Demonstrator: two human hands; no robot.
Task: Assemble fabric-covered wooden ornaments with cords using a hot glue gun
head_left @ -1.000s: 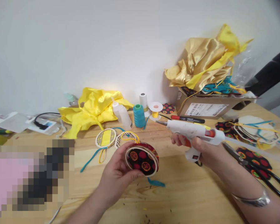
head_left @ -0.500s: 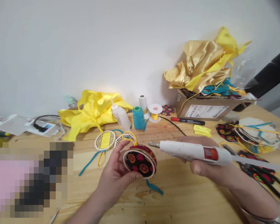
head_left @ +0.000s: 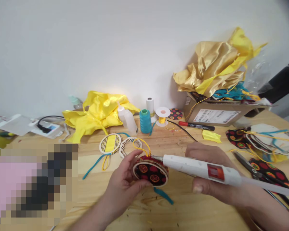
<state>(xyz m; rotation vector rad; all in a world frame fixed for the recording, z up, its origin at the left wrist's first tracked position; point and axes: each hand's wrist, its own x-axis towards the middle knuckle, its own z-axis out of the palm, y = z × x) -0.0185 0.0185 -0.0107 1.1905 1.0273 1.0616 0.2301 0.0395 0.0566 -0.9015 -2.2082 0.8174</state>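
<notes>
My left hand is closed around a round fabric-covered ornament, dark with red and orange dots inside a pale ring. A yellow cord loop rises from its top, and a teal ribbon hangs below. In my right hand is a white hot glue gun with a clear glue stick in its back. Its metal nozzle lies at the ornament's upper edge, close to the cord; whether it touches is unclear.
Behind my hands lie a round lattice frame, yellow satin, plastic bottles, a teal thread cone and a red-capped marker. A cardboard box of fabric stands at right, with scissors nearer me.
The glue gun has moved left and slightly down, bringing its nozzle to the ornament's top edge. My left hand has tipped the ornament, so its face looks flatter.
</notes>
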